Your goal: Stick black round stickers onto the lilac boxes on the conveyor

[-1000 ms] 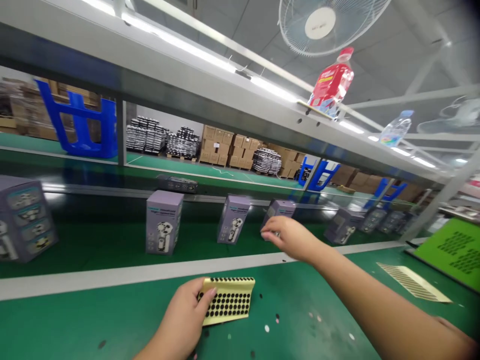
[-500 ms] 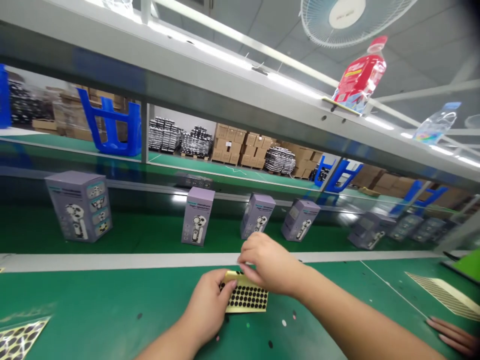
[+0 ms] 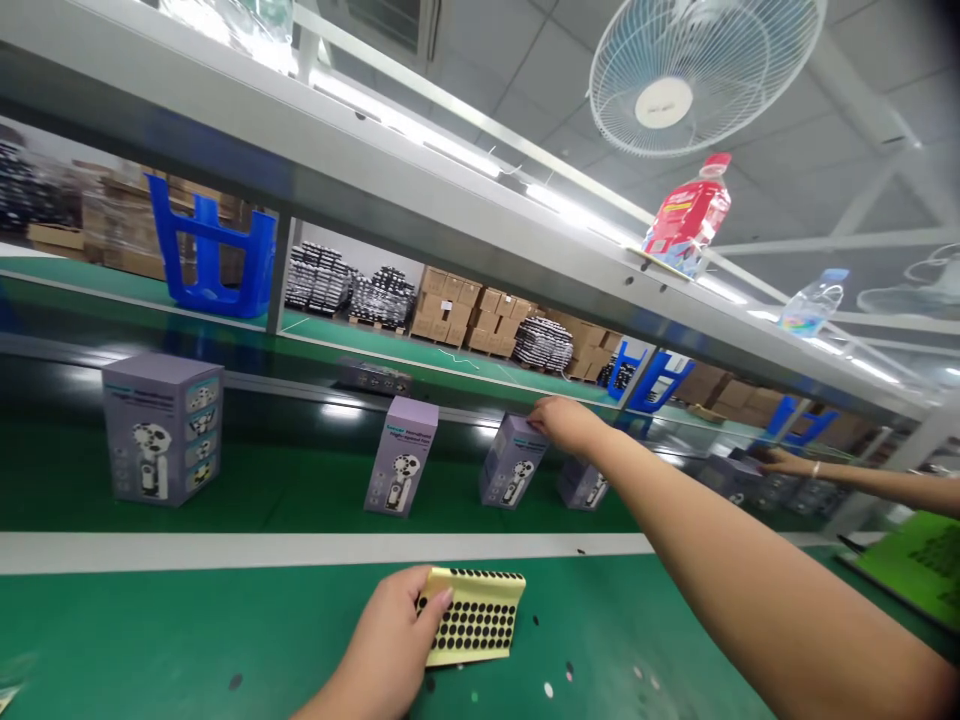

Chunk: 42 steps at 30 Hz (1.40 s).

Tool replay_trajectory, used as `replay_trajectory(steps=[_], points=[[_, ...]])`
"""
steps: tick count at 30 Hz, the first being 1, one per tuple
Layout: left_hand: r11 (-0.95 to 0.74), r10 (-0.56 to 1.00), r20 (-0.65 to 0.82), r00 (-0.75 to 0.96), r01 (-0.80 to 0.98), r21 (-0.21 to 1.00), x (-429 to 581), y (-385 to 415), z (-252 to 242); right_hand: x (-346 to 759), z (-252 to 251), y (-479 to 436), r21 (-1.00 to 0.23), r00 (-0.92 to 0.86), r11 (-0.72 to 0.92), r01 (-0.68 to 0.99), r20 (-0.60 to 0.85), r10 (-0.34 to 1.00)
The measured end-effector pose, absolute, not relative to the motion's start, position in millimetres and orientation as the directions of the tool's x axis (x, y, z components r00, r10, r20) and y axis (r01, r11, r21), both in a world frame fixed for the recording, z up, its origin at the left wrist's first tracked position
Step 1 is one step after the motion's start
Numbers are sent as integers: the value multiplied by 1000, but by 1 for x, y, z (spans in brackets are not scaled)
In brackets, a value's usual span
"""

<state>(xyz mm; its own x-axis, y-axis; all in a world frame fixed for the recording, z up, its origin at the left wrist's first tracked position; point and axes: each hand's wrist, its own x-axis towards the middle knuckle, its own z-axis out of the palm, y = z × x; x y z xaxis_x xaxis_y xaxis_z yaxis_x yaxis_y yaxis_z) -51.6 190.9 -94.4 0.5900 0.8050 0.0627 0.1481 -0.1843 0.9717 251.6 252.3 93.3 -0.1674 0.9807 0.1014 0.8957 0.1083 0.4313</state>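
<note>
My left hand [image 3: 388,628] grips the edge of a yellow-backed sheet of round black stickers [image 3: 474,616] above the green bench top [image 3: 187,640]. My right hand [image 3: 566,422] reaches across the white strip and rests on the top corner of a lilac product box [image 3: 512,462] standing on the green conveyor belt. Anything small between its fingers is hidden. Another lilac box [image 3: 401,457] stands to the left of it, and a third [image 3: 581,484] partly hides behind my right arm. A co-worker's hand [image 3: 780,462] stretches in over the boxes further right.
A metal shelf rail [image 3: 375,150] runs above the belt, carrying a red-labelled bottle [image 3: 686,215]. A wall fan [image 3: 667,80] hangs overhead. Beyond the belt stand blue plastic stools [image 3: 210,255] and stacked cartons [image 3: 457,310]. A green perforated board [image 3: 919,570] lies at the right.
My right hand has moved from the sticker sheet out to a box on the belt. My left hand still has the sheet. A co-worker's hand has come into view at the right.
</note>
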Motion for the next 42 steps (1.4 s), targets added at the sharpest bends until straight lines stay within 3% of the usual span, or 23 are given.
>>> replay_trajectory(steps=[5,10,17,20,24,27,34,42], points=[[-188,810,107,577,83,979,-50,193,-100,208,79,200,348,-262,218,912,84,961],[-254,815,168,554,82,964,-50,194,-98,134,34,159,162,-446,437,885,23,895],[-290,815,189,549,103,952,-50,195,-101,102,12,161,219,-548,528,821,45,835],[-265,820,174,545,92,960,-48,195,-105,111,30,178,215,-542,512,832,114,832],[-235,823,157,546,77,969,-48,196,-108,124,68,227,260,-434,368,893,280,856],[-215,819,144,555,65,974,-49,196,-106,132,88,267,275,-379,299,914,315,870],[-182,826,147,544,11,983,-49,197,-103,136,96,257,238,-432,389,890,166,886],[-193,839,168,518,-7,981,-48,200,-106,115,48,168,103,-483,481,871,-9,876]])
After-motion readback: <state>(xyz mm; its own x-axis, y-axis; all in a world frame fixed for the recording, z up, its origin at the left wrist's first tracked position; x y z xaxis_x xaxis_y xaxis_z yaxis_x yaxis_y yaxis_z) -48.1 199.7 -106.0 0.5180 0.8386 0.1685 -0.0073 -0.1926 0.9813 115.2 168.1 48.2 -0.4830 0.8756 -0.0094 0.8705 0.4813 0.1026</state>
